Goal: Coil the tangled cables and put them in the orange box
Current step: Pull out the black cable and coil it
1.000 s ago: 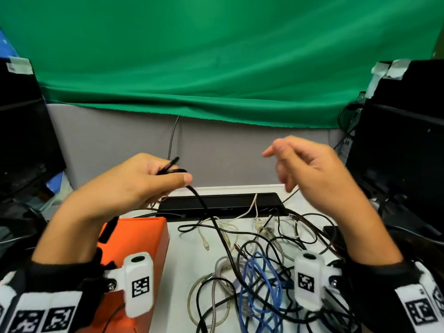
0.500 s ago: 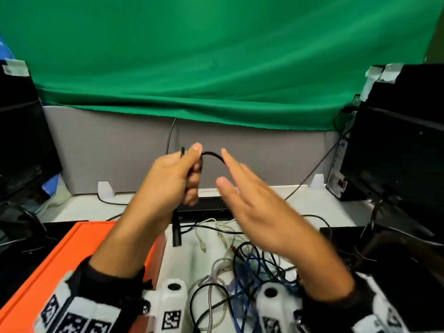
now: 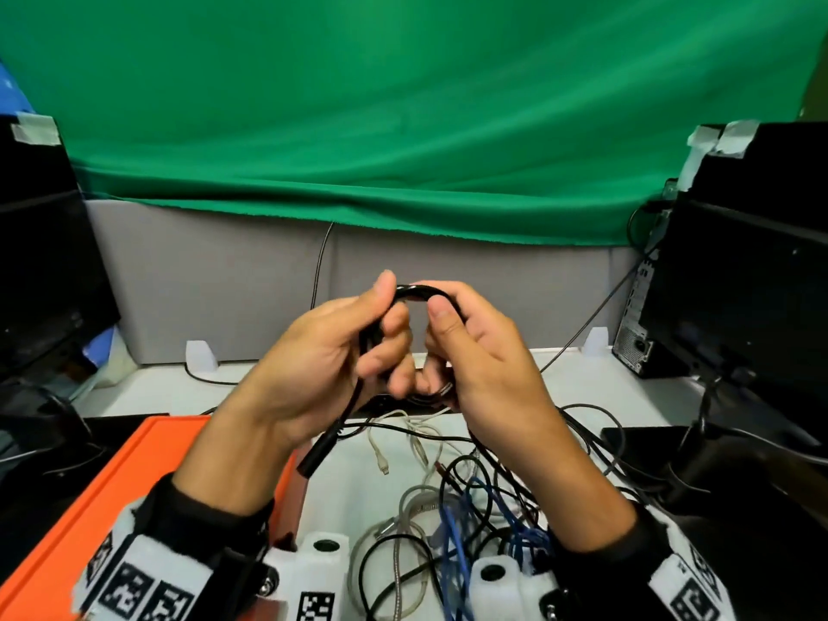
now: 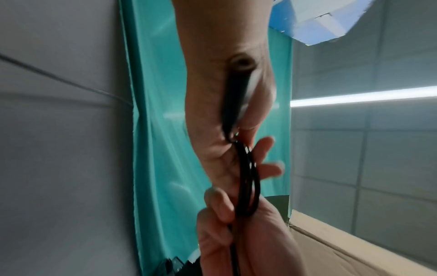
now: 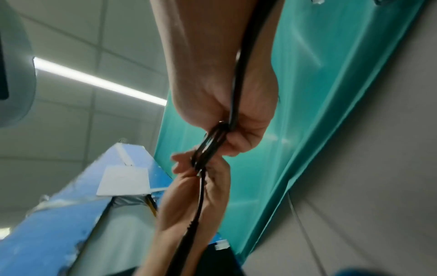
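Black cable (image 3: 414, 291) is pinched in a small loop by left hand (image 3: 331, 351) and right hand (image 3: 475, 347), held together above the tangle (image 3: 466, 508).

Colours on the bench

Black cable (image 3: 416, 290), orange box (image 3: 112, 481), blue cable (image 3: 452, 544) and grey cable (image 3: 398, 553) on white bench (image 3: 340, 490); green cloth (image 3: 403, 105) behind; black-and-white checked wristbands (image 3: 148, 593).

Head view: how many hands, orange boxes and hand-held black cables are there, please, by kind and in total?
hands: 2, the left hand and the right hand
orange box: 1
black cable, held: 1
total: 4
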